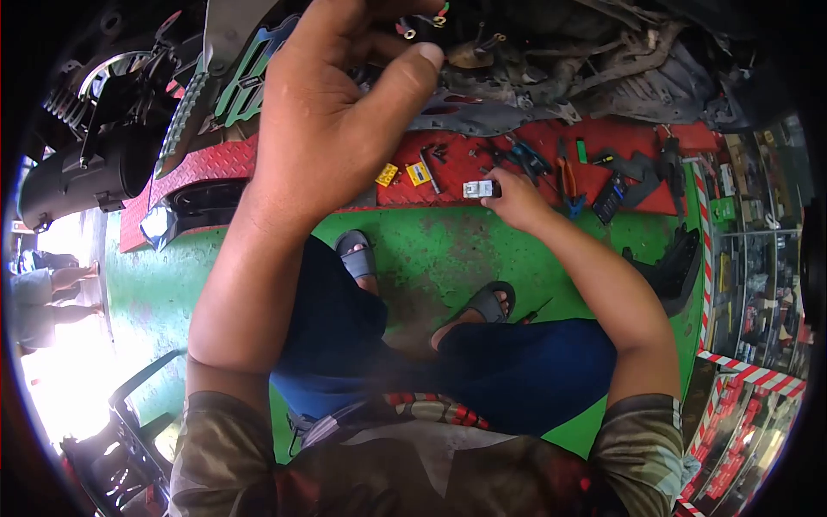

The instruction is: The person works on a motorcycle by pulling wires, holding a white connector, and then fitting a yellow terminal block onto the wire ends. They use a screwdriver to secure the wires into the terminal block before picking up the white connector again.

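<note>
The person's right hand (514, 200) has its fingers closed on a small white block (481, 189). From above, the block shows over the front edge of the red platform (401, 194), near its middle. The left hand (323, 129) is up high, with its thumb pointing at some thin wires (405, 31) with ring ends. Some of its fingers go out of sight at the top, so it is too hard to see if they pinch the wires.

On the red platform, to the left of the block, lie two yellow boxes (418, 174), with a thin silver tool (431, 171) just beside one of them. On the platform's right part are pliers (566, 179) with orange handles, a little green box (581, 152) and a flat black gadget (610, 199).

Behind the platform are dirty metal parts (594, 77). A fat black can (82, 177) sits past its left end. In front of the platform is the green floor (431, 228), with the person's two feet in sandals (495, 302). A screwdriver (536, 311) lies near the right foot. Past the platform's right end stands a full shelf (749, 258). Far off to its left, another person's legs (73, 280) show in bright light.
</note>
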A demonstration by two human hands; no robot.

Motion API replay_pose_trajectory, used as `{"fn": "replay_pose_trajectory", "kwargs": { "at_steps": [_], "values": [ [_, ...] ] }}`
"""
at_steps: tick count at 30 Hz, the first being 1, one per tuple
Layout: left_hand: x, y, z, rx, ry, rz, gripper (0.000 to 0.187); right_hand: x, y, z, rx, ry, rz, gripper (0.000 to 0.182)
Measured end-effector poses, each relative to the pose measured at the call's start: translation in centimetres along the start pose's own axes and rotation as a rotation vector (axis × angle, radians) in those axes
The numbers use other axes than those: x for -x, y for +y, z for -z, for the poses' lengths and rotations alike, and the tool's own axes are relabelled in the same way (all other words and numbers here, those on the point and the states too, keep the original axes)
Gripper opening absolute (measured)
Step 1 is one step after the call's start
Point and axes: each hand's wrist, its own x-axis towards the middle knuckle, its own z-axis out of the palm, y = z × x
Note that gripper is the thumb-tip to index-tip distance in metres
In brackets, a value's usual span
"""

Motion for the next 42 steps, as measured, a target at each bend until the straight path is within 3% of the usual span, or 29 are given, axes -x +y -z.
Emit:
{"fn": "replay_pose_trajectory", "kwargs": {
  "at_steps": [8,10,14,17,19,21,22,24,25,27,32,38,41,42],
  "values": [
    [-0.4,4.7,-0.2,-0.267,0.135,0.353,0.047,-2.7,5.1,-7.4,0.036,0.043,-0.196,0.040],
    [-0.8,5.2,-0.7,-0.331,0.177,0.435,0.046,-3.1,4.7,-7.7,0.091,0.158,-0.197,0.048],
    [-1.7,6.2,-2.0,-0.468,0.246,0.616,0.044,-3.6,1.6,-6.8,0.314,0.076,-0.206,0.056],
    [-2.4,6.6,-3.0,-0.570,0.298,0.748,0.042,-5.3,-0.9,-8.2,0.326,-0.001,-0.055,0.057],
    [-2.9,6.8,-3.7,-0.644,0.331,0.835,0.041,-7.2,-1.6,-10.9,0.102,0.086,0.182,0.057],
    [-3.4,6.9,-4.0,-0.725,0.369,0.919,0.041,-9.0,-3.5,-12.6,0.064,0.060,0.138,0.060],
    [-3.8,6.9,-5.2,-0.730,0.366,0.919,0.041,-9.8,-4.4,-13.5,0.031,0.033,0.092,0.062],
    [-4.3,6.1,-7.9,-0.779,0.704,0.983,0.033,-10.8,-5.5,-15.4,0.037,0.067,0.066,0.067],
    [-3.5,6.5,-6.1,-0.786,0.701,0.985,0.033,-11.1,-6.0,-16.1,0.043,0.099,0.033,0.071],
    [-2.4,7.7,-1.8,-0.811,0.191,0.860,0.043,-11.4,-6.7,-16.9,0.039,0.072,-0.020,0.073],
    [-2.3,8.9,-2.2,-0.836,0.226,0.867,0.036,-11.8,-7.5,-16.8,0.143,0.025,-0.045,0.073],
    [-2.5,8.2,-2.1,-0.812,0.316,0.881,0.030,-10.3,-8.4,-14.9,0.132,0.149,0.064,0.064],
    [-2.6,8.7,-2.1,-0.809,0.406,0.926,0.021,-7.9,-10.9,-10.6,0.027,0.035,0.081,0.059],
    [-2.6,8.6,-2.0,-0.836,0.458,0.959,0.019,-6.9,-11.4,-8.8,0.013,-0.102,0.123,0.058]
  ]
}}
